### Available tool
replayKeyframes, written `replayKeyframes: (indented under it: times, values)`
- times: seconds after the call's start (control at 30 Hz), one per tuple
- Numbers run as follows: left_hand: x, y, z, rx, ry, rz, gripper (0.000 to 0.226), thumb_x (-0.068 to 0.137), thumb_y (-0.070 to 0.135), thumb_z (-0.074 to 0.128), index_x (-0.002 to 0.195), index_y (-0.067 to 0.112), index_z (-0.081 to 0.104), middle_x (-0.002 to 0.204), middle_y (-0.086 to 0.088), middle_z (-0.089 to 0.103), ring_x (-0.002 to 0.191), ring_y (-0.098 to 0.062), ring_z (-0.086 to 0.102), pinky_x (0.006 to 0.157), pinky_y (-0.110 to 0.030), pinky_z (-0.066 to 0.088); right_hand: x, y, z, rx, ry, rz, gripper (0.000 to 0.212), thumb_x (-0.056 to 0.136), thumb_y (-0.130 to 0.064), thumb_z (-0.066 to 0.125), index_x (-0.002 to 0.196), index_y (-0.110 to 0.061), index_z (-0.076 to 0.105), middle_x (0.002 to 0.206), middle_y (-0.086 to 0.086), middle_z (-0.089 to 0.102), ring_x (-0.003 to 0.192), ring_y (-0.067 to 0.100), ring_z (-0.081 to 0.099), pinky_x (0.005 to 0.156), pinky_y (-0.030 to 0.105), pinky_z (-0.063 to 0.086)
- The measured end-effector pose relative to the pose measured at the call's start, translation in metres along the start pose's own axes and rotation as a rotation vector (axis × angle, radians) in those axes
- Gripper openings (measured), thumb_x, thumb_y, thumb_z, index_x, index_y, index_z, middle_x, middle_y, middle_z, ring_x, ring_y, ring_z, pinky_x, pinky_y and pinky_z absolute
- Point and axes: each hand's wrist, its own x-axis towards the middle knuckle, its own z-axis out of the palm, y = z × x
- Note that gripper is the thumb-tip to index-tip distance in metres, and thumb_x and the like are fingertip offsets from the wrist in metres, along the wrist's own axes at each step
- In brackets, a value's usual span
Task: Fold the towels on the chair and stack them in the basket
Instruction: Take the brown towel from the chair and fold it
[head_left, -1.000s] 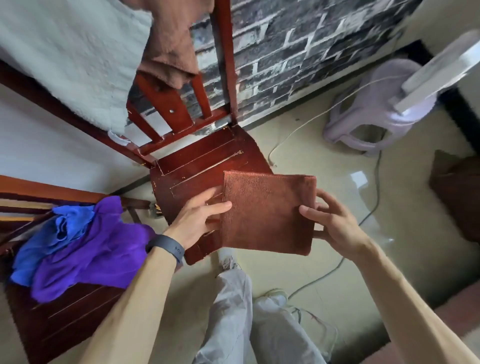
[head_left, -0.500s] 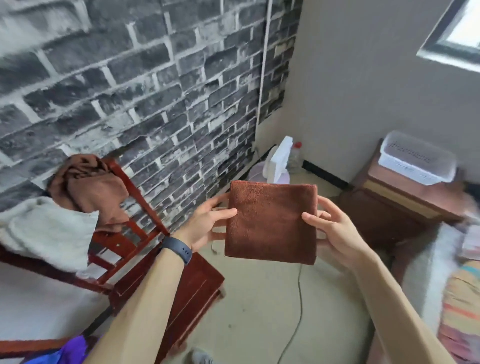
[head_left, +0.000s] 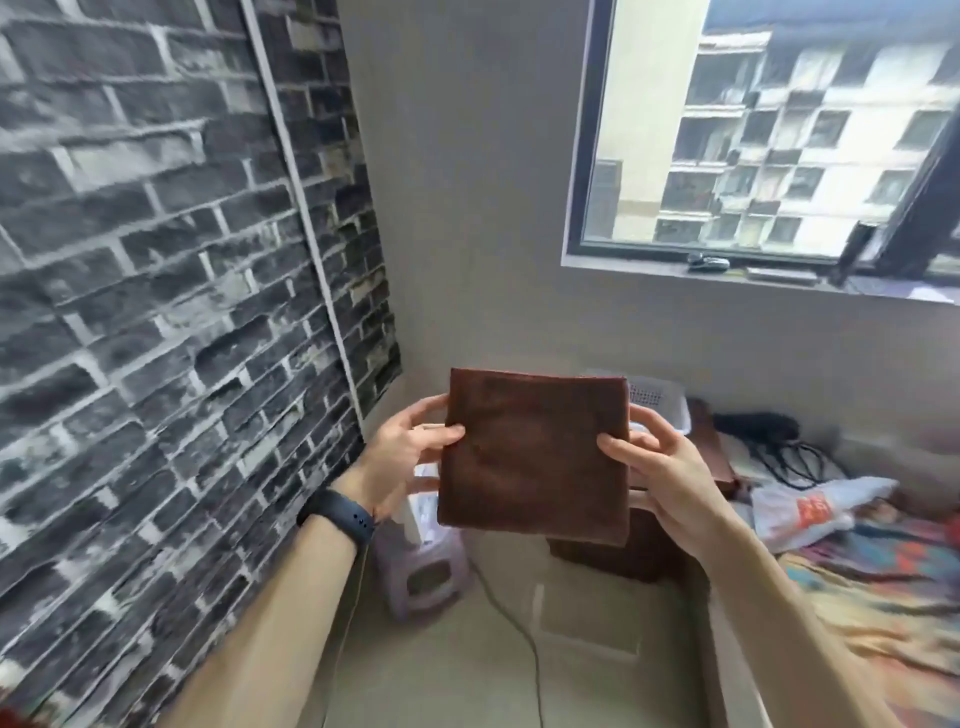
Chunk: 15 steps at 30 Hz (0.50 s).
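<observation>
A brown towel (head_left: 535, 457), folded into a flat square, hangs in the air in front of me at chest height. My left hand (head_left: 402, 452) pinches its left edge, thumb on the front and fingers behind. My right hand (head_left: 657, 462) pinches its right edge the same way. A white plastic basket (head_left: 657, 402) shows just behind the towel's upper right corner, on top of a brown cabinet (head_left: 714, 447); most of it is hidden by the towel. The chair is out of view.
A dark brick wall (head_left: 156, 312) runs along the left. A pale purple stool (head_left: 428, 577) stands on the floor below the towel, with a cable (head_left: 519, 634) trailing past it. A bed with a patterned cover (head_left: 883, 587) and a plastic bag (head_left: 815, 506) lies at right. A window (head_left: 769, 130) is above.
My view has swung up and to the right, away from the chair, toward the window corner and the basket. The folded brown towel stays held between both hands and has risen with them.
</observation>
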Motion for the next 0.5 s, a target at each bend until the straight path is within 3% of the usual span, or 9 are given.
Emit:
replayKeyframes:
  times: [0.07, 0.2, 0.3, 0.4, 0.5]
  values:
    - [0.034, 0.012, 0.01, 0.008, -0.047, -0.001, 0.038, 0.09, 0.012, 0.066, 0.124, 0.028, 0.062, 0.108, -0.009, 0.073, 0.086, -0.022, 0.067, 0.085, -0.048, 0.052, 0.02, -0.011, -0.014, 0.001, 0.042, -0.026, 0.034, 0.087, -0.012, 0.073, 0.115, -0.031, 0.069, 0.105, 0.014, 0.073, 0.091, 0.031, 0.074, 0.072, 0.046, 0.062]
    - [0.108, 0.038, 0.028, 0.017, -0.137, 0.006, 0.039, 0.09, 0.01, 0.066, 0.126, 0.025, 0.061, 0.105, -0.007, 0.074, 0.085, -0.02, 0.069, 0.071, -0.039, 0.054, 0.061, -0.031, -0.038, 0.006, 0.14, -0.096, 0.037, 0.083, -0.013, 0.076, 0.117, -0.028, 0.07, 0.106, 0.018, 0.072, 0.096, 0.03, 0.073, 0.069, 0.041, 0.061]
    - [0.161, 0.055, 0.042, 0.022, -0.208, 0.017, 0.039, 0.089, 0.013, 0.068, 0.125, 0.027, 0.062, 0.111, -0.008, 0.073, 0.096, -0.022, 0.069, 0.077, -0.046, 0.056, 0.093, -0.046, -0.055, -0.015, 0.203, -0.136, 0.037, 0.081, -0.015, 0.078, 0.115, -0.029, 0.071, 0.105, 0.017, 0.073, 0.097, 0.031, 0.072, 0.08, 0.045, 0.059]
    - [0.208, 0.066, 0.057, 0.047, -0.278, 0.016, 0.038, 0.089, 0.016, 0.07, 0.124, 0.029, 0.063, 0.116, -0.009, 0.072, 0.109, -0.026, 0.067, 0.091, -0.053, 0.054, 0.121, -0.055, -0.074, 0.008, 0.245, -0.135, 0.035, 0.082, -0.016, 0.077, 0.114, -0.03, 0.071, 0.103, 0.017, 0.071, 0.089, 0.025, 0.073, 0.065, 0.041, 0.058]
    - [0.251, 0.071, 0.078, 0.057, -0.31, 0.0, 0.037, 0.089, 0.015, 0.069, 0.123, 0.029, 0.063, 0.115, -0.009, 0.072, 0.104, -0.023, 0.068, 0.083, -0.047, 0.056, 0.145, -0.062, -0.094, 0.016, 0.281, -0.13, 0.042, 0.072, -0.027, 0.084, 0.112, -0.03, 0.072, 0.103, 0.018, 0.071, 0.09, 0.024, 0.073, 0.064, 0.04, 0.059]
